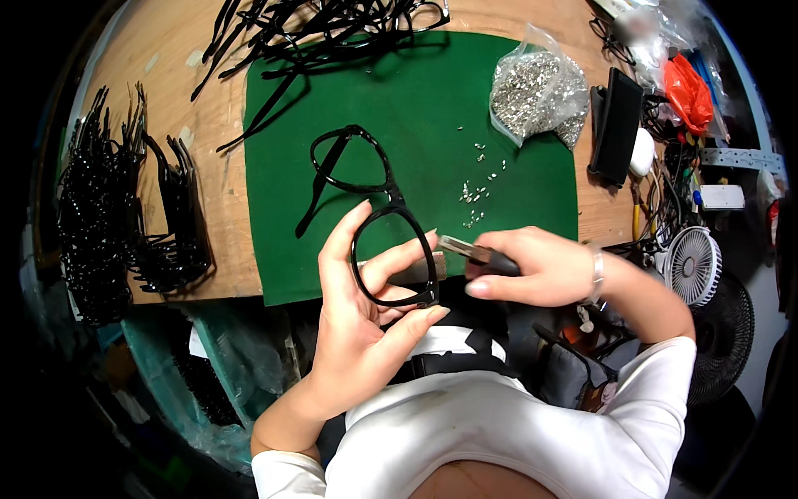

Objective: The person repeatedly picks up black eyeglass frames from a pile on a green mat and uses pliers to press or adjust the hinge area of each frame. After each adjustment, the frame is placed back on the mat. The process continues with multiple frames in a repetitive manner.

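Note:
My left hand (349, 353) grips a black eyeglasses frame (397, 201) by one rim, with fingers around and through the lens opening. The frame tilts over the front part of the green mat (332, 270), and one temple arm hangs from its far end. In my right hand (544, 270) is a black-handled, metal-tipped tool (497, 261) that looks like pliers. Its tip points at the near rim, close to my left fingertips; whether it touches cannot be made out. Small silvery metal pieces (474, 195) lie scattered on the mat beyond the tool.
A clear plastic bag (536, 91) of silvery pieces sits at the mat's right corner. Black glasses frames pile up (332, 29) at the back; stacked frames (170, 224) stand left. A dark phone-like device (617, 125), red plastic bag (688, 93), cables and white fan (692, 264) are at right.

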A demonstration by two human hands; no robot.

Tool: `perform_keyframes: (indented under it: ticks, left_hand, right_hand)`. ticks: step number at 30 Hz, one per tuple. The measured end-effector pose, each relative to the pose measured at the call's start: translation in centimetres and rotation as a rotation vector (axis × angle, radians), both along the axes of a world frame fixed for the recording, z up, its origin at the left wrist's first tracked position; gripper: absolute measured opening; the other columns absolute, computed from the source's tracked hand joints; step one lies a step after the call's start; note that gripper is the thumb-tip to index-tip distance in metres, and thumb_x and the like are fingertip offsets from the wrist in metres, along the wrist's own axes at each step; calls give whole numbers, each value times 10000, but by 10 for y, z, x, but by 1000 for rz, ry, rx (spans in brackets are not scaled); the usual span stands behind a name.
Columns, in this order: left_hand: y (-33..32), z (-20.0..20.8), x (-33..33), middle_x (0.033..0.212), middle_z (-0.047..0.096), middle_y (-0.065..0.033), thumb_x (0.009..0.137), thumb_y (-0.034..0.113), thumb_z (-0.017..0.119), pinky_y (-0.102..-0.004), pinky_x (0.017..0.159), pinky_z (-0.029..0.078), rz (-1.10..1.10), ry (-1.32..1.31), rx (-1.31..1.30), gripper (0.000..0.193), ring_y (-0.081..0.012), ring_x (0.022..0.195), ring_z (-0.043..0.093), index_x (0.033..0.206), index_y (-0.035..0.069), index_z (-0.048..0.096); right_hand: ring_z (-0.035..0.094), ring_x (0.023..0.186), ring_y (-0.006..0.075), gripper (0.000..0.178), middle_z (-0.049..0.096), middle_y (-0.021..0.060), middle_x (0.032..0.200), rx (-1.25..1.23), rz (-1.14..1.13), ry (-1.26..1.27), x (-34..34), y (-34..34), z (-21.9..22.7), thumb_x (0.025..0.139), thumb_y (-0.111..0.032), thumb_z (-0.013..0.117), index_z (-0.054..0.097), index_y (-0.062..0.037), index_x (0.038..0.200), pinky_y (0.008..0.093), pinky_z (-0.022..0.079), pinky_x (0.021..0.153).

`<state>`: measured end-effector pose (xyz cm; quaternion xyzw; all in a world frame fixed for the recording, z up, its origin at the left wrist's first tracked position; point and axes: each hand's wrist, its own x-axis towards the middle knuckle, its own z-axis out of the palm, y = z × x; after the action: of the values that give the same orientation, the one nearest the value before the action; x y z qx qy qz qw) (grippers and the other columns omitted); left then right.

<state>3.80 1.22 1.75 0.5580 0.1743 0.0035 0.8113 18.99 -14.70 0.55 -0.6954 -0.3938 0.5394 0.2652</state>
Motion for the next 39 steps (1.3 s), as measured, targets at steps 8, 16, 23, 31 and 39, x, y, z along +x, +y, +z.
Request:
perform_keyframes:
  ticks: [8, 16, 23, 31, 39]
  left_hand:
    - [-8, -27, -29, 990, 508, -195, 774, -48, 524, -249, 651, 490, 112, -109, 45, 658, -117, 675, 542, 1270, 94, 115]
    - [-1, -13, -29, 1148, 444, -200, 681, -152, 528, -372, 830, 455, -5, 30, -444, 796, -235, 943, 555, 1291, 114, 92]
    - [-15, -24, -29, 951, 554, -127, 891, 102, 448, -245, 714, 466, -2, 257, -157, 149, -118, 743, 574, 986, -10, 428]
    - [-40, -38, -14, 997, 529, -167, 796, -107, 462, -273, 752, 494, 184, -59, 98, 503, -169, 811, 595, 1246, -29, 251]
    - [-31, -28, -14, 1035, 516, -167, 800, -102, 448, -248, 711, 482, 105, 39, -18, 497, -169, 787, 600, 1242, 4, 248]
  right_hand:
    - [554, 731, 344, 169, 555, 167, 759, 119, -279, -539, 1, -5, -44, 719, -117, 600, 526, -5, 822, 405, 450, 653]
    - [513, 698, 327, 186, 500, 137, 730, 218, -144, -809, -10, -1, -63, 683, -69, 623, 495, -15, 806, 389, 413, 602]
    - [539, 716, 321, 177, 526, 163, 769, 179, -335, -380, -16, 14, -14, 738, -92, 587, 503, 5, 859, 362, 432, 631]
    - [522, 588, 88, 146, 521, 49, 692, 492, -792, 123, -55, 42, -19, 823, -118, 573, 482, -10, 859, 233, 427, 506]
    - [495, 566, 66, 183, 519, 22, 680, 213, -948, 806, -49, 42, -10, 844, -157, 552, 444, -20, 899, 195, 404, 476]
